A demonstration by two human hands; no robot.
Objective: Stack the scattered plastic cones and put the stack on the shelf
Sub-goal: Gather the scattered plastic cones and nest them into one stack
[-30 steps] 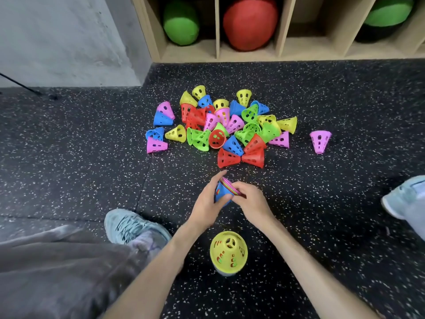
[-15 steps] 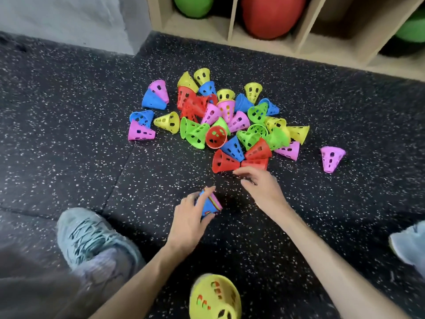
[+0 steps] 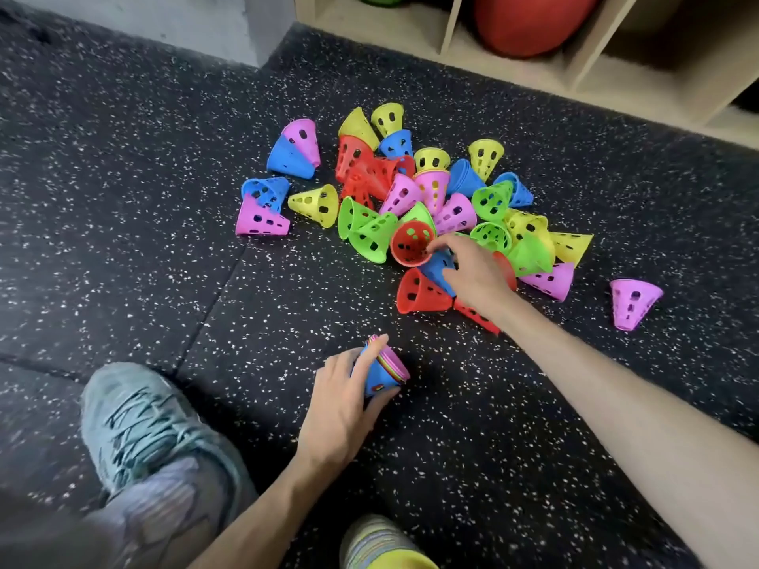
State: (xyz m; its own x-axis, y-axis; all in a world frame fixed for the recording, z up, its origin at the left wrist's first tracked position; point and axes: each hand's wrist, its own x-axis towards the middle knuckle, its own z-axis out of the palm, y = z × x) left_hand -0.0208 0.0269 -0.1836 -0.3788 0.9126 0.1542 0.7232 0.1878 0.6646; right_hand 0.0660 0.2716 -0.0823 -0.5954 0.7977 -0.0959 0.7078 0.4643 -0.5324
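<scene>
Cone pile (image 3: pixel 427 207) before shelf (image 3: pixel 575 76), lone cone (image 3: pixel 632 301) rightward.

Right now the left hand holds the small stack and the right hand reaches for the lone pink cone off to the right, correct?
Not quite. In the head view the right hand reaches into the pile, at the red cone, not the pink cone. The left hand does hold the stack.

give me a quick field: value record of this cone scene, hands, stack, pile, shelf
left hand: grips a small stack of nested cones, blue outermost, tilted
right hand: reaching into the pile, fingertips at the rim of a red cone lying mouth up
pile: loose cones in red, blue, yellow, green, pink on the speckled floor
stray: one pink cone apart, right of the pile
second stack: bottom edge, yellow on top
shelf: behind the pile, holds balls
</scene>
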